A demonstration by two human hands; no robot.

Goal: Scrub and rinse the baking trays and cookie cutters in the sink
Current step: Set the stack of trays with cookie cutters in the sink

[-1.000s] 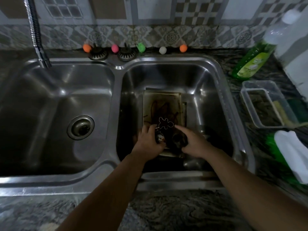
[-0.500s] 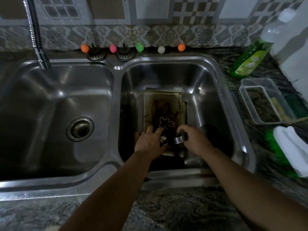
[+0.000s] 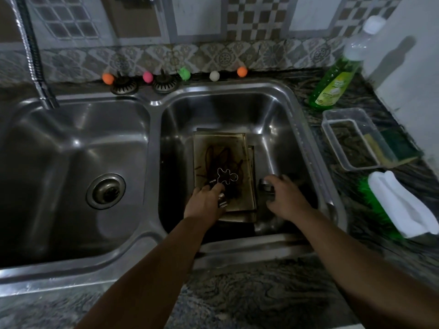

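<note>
Trays come first here: a stack of stained rectangular metal baking trays (image 3: 222,157) lies flat on the floor of the right basin of the double stainless-steel sink (image 3: 154,138), the top one streaked with dark burnt residue. A thin gingerbread-man-shaped metal cookie cutter (image 3: 226,176) rests on that top tray, towards its near edge. The left hand (image 3: 206,203) reaches down onto the near part of the tray with curled fingers among small shiny metal cutters (image 3: 222,200), though whether it actually pinches one is too dark to tell. The right hand (image 3: 285,198) sits just right of the stack, its fingers curled round a round metal cutter (image 3: 266,187) at the tray's right edge. The step in hand looks like gathering the loose cutters off the trays before scrubbing. To do it well, lift each cutter by its rim rather than dragging it across the crust, and set them together in one corner of the basin so the tray surface is free. The green-bottled dish soap (image 3: 331,86) and the yellow-and-green sponge (image 3: 389,148) in the clear plastic tub (image 3: 332,138) wait on the bench at right; the chrome faucet (image 3: 35,58) hangs over the left basin, so rinsing probably means carrying items across.
</note>
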